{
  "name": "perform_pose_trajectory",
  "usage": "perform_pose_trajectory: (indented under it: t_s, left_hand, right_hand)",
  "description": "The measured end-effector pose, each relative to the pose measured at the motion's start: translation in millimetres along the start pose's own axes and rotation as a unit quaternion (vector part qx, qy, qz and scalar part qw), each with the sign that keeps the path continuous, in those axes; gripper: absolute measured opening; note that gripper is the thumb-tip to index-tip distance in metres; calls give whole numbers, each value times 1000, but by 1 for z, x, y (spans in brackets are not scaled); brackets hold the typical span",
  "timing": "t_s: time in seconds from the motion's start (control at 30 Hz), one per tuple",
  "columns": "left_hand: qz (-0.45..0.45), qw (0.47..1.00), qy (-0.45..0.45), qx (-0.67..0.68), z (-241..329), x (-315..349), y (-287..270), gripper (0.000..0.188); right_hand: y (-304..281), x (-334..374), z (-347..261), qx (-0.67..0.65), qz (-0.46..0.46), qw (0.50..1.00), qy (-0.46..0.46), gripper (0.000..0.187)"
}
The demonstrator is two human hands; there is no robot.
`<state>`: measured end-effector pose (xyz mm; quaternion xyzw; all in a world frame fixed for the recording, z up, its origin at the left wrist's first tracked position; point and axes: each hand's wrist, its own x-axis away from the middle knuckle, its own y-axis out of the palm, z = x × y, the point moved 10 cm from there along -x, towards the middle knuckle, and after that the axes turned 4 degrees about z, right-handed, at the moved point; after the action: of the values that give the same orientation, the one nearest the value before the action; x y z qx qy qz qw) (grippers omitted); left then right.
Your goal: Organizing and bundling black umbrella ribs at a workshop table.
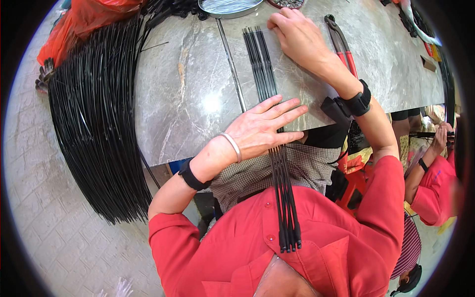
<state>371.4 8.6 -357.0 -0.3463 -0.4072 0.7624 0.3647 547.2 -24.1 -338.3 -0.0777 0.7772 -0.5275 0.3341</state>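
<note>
A row of thin black rods (pixel 265 76) runs down the centre of the frame, from the grey marbled tabletop (pixel 183 114) at upper centre to the chest of the red shirt (pixel 242 237) at lower centre. The left hand (pixel 267 123) lies palm down across the middle of the rods, fingers extended and spread; whether the hidden thumb grips any cannot be told. The right hand (pixel 297 37), at top centre, is just beside the rods' far ends, its fingers bent and partly closed; whether it pinches anything cannot be told.

A slim grey metal bar (pixel 229 62) lies left of the rods, and red-handled cutters (pixel 340 42) lie right of the right hand. A large bundle of black rods (pixel 96 119) fills the left of the frame, below a red plastic bag (pixel 101 20). A round metal tray (pixel 230 16) of fine silvery pieces stands at the top edge. A co-worker's hand (pixel 439 140) shows at far right.
</note>
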Motion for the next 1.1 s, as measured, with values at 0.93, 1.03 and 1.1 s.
perform_pose_trajectory:
  t_s: [0.93, 1.03, 1.1]
  left_hand:
    - [20, 1000, 5, 12, 1, 1, -1, 43]
    - [26, 999, 0, 23, 1, 2, -1, 44]
    - [21, 1000, 2, 20, 0, 2, -1, 45]
  right_hand:
    - [5, 0, -8, -11, -1, 999, -37, 16]
    - [4, 1, -8, -23, -8, 1000, -11, 19]
    - [-3, -4, -16, -12, -11, 999, -41, 19]
